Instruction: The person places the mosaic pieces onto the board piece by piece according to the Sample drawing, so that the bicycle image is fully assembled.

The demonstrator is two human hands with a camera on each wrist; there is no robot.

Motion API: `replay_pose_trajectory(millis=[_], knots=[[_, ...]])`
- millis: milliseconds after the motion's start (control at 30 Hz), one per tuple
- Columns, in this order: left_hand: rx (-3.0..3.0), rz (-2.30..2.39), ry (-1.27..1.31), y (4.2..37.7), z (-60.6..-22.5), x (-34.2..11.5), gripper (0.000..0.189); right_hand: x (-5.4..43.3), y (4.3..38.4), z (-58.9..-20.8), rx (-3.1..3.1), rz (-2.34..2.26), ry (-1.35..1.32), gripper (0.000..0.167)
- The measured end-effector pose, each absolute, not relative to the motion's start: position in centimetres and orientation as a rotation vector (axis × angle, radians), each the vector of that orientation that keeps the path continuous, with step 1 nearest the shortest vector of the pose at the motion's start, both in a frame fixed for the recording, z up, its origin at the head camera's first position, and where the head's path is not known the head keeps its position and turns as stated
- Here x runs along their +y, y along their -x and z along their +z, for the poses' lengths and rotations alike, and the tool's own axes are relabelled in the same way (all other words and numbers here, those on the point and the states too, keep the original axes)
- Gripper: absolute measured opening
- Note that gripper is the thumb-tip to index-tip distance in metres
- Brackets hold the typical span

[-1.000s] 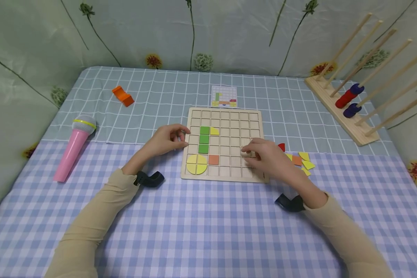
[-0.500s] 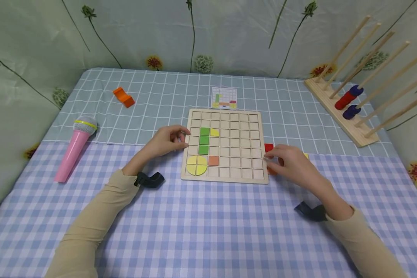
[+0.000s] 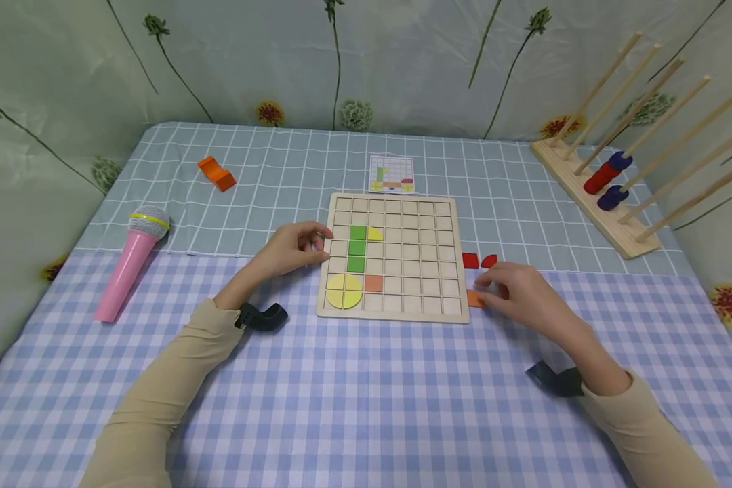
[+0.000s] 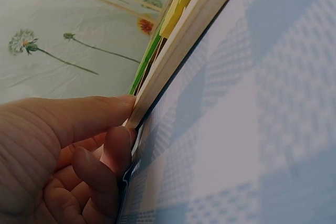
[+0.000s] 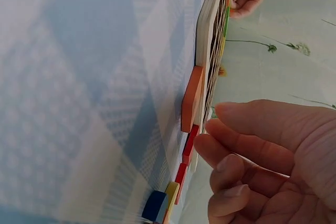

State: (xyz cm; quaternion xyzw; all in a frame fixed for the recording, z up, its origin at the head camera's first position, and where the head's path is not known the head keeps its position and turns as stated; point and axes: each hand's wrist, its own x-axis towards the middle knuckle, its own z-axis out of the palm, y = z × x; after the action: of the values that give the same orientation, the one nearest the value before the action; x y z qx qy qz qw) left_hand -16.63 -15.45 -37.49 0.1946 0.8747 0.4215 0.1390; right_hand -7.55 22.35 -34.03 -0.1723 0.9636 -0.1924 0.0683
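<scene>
A square wooden grid board (image 3: 411, 254) lies flat, its left edge held by my left hand (image 3: 293, 245). In the left wrist view, the thumb and index fingertips of the left hand (image 4: 79, 140) meet the edge of the board (image 4: 178, 45). Green squares (image 3: 356, 248), a yellow quarter-circle (image 3: 375, 234), a yellow circle of quarter pieces (image 3: 344, 291) and an orange square (image 3: 373, 283) sit in its cells. My right hand (image 3: 521, 291) hovers right of the board, nothing visible between its fingers. Close by lie an orange tile (image 3: 475, 299), a red square (image 3: 470, 260) and a red quarter-circle (image 3: 490, 260).
Behind the board lies a pattern card (image 3: 392, 175). A pink toy microphone (image 3: 131, 261) and an orange curved block (image 3: 216, 173) are at left. A wooden peg stand (image 3: 598, 196) with red and blue beads stands at back right. The right wrist view shows a blue piece (image 5: 155, 205) and a yellow one (image 5: 171, 198).
My right hand has moved off the board to the right, uncovering the red pieces and the orange tile, and now hides the loose yellow pieces. The left hand has stayed at the board's edge.
</scene>
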Motion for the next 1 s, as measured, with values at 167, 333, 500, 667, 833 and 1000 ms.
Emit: replay_pose_trajectory(millis=[167, 333, 500, 667, 833, 1000], knots=[[2.530, 1.214, -0.554, 16.59, -37.49, -15.43, 0.036, 22.33, 7.44, -34.37, 2.891, -0.569, 0.521, 0.015], [2.531, 1.208, -0.549, 16.61, -37.51, -15.40, 0.036, 22.36, 7.22, -34.20, 2.879, -0.562, 0.542, 0.018], [2.524, 1.220, -0.545, 16.56, -37.43, -15.40, 0.036, 22.21, 7.25, -34.22, 2.856, -0.548, 0.554, 0.020], [2.523, 1.222, -0.546, 16.55, -37.40, -15.42, 0.036, 22.03, 7.33, -34.24, 2.863, -0.536, 0.522, 0.017], [2.519, 1.221, -0.545, 16.56, -37.40, -15.41, 0.036, 22.15, 7.23, -34.12, 2.855, -0.555, 0.526, 0.015], [2.524, 1.212, -0.546, 16.52, -37.28, -15.40, 0.036, 22.27, 7.25, -33.94, 2.872, -0.526, 0.523, 0.015]])
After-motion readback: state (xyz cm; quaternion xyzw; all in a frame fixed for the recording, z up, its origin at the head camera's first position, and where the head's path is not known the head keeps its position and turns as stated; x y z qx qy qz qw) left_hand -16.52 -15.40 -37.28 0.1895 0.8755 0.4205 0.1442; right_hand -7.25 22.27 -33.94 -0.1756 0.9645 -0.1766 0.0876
